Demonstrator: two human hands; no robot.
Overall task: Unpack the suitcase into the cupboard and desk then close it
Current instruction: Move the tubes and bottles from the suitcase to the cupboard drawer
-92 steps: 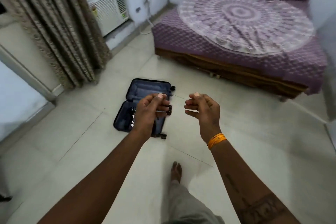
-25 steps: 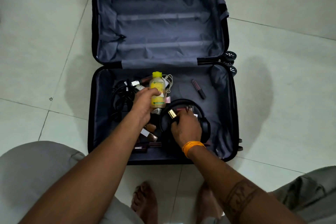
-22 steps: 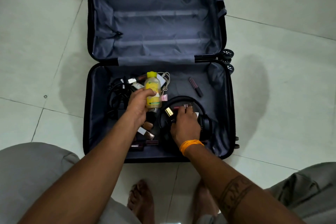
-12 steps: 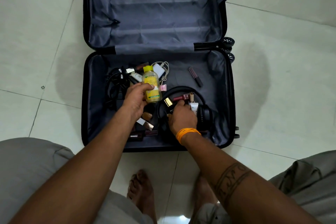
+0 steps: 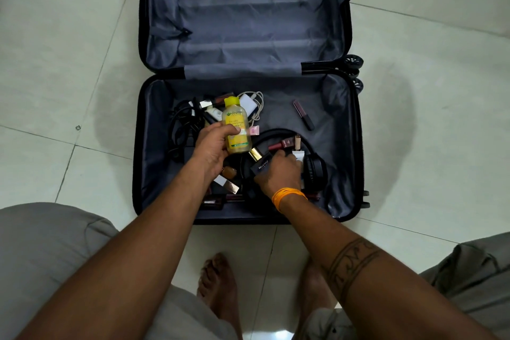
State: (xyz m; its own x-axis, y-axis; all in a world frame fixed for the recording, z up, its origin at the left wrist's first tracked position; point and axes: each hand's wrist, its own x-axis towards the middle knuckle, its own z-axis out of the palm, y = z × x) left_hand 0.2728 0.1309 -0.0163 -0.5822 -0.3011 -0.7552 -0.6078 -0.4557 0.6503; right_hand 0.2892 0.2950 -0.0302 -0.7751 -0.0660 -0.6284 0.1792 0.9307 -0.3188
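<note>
- Pale glossy floor tiles (image 5: 55,63) lie all round the suitcase (image 5: 154,146), with bare room on both sides of it.
- Its hard black shell is open flat, the grey crinkled lining showing in both halves; the far half holds nothing that I can see, and its long axis runs away from the person.
- At the left of the near half sits a tangle of black cables (image 5: 180,127), close to the left wall.
- Next, the left hand (image 5: 214,146) grips a yellow bottle (image 5: 235,125), fingers wrapped round its lower part; the bottle is clear plastic with a yellow cap pointing to the far half.
- A white charger (image 5: 248,103) with a looped cord lies just beyond the cap.
- Small tubes and compacts lie jumbled under the left wrist.
- The right hand (image 5: 278,174) curls round a black box (image 5: 262,167) with a gold cap, at the middle of the near half; an orange band (image 5: 288,197) is on that wrist.
- Black headphones (image 5: 314,171) arc around that hand, with one round ear cup to its right.
- A slim dark lip tube (image 5: 303,114) lies alone on open lining further right, slanted, well clear of the right wall.
- Two wheels (image 5: 353,61) jut out at the hinge on the right.
</note>
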